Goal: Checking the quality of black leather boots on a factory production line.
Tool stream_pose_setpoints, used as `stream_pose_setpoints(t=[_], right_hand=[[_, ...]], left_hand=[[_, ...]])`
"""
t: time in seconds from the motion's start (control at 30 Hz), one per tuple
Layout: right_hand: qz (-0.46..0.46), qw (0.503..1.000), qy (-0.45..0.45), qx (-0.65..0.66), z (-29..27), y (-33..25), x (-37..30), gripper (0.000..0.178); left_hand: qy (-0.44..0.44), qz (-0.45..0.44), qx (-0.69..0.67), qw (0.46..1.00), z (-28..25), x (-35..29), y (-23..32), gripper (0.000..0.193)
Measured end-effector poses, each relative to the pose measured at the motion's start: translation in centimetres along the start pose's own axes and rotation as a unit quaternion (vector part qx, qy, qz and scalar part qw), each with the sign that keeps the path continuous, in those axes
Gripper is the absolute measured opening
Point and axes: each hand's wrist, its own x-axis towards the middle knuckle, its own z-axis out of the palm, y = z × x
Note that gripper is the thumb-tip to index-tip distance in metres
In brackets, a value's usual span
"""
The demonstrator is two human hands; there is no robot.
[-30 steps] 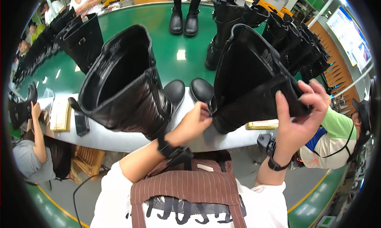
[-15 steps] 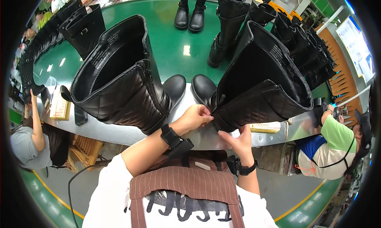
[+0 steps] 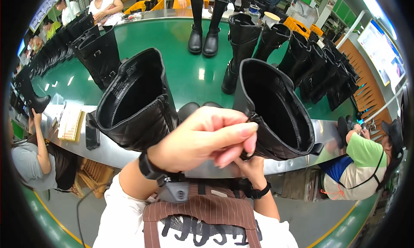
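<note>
the near right boot (image 3: 276,105) and near left boot (image 3: 137,105) stand like open tubes on the metal edge (image 3: 110,151), their shafts showing dark lining with pale print. toward the far side are yellow crates (image 3: 297,28), their contents too small to tell for sure. the left hand (image 3: 211,138) pinches narrowly at the top of the zip (image 3: 254,117) on the right boot. the right hand (image 3: 252,168) is below, against that boot's near side; it is partly hidden, and one cannot tell how firmly it grips. half a second ago the left hand was low by the ankle and the shaft gaped; now the hand is at the rim and the side is drawn together. a green tabletop (image 3: 151,38) stretches far, bearing a buckled pair (image 3: 210,43) and boot rows left and right. a co-worker (image 3: 362,161) sits right.
</note>
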Motion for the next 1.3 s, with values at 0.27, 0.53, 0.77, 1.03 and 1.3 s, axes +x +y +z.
stream_pose_setpoints(t=[0.27,0.53,0.77,1.03,1.3], right_hand=[[0.064,0.984,-0.136,0.099,-2.3,1.2,1.6,0.065],[0.103,0.97,-0.204,0.083,-1.7,2.1,2.2,0.058],[0.197,0.95,-0.13,0.206,0.9,-1.2,-0.3,0.058],[0.243,0.759,-0.064,0.6,3.9,-2.7,-1.0,0.04],[0.21,0.774,-0.091,0.59,4.2,-3.3,-1.2,0.044]], left_hand=[[-0.057,-0.154,0.384,0.909,-3.8,-7.0,-3.2,0.029],[0.308,-0.093,0.582,0.747,-8.0,-14.1,-9.4,0.06],[0.387,-0.053,0.245,0.888,-8.9,-9.6,-14.4,0.052],[0.236,0.075,-0.241,0.938,-6.8,-7.3,-13.2,0.039],[0.231,0.095,-0.196,0.948,-6.2,-7.0,-13.1,0.041]])
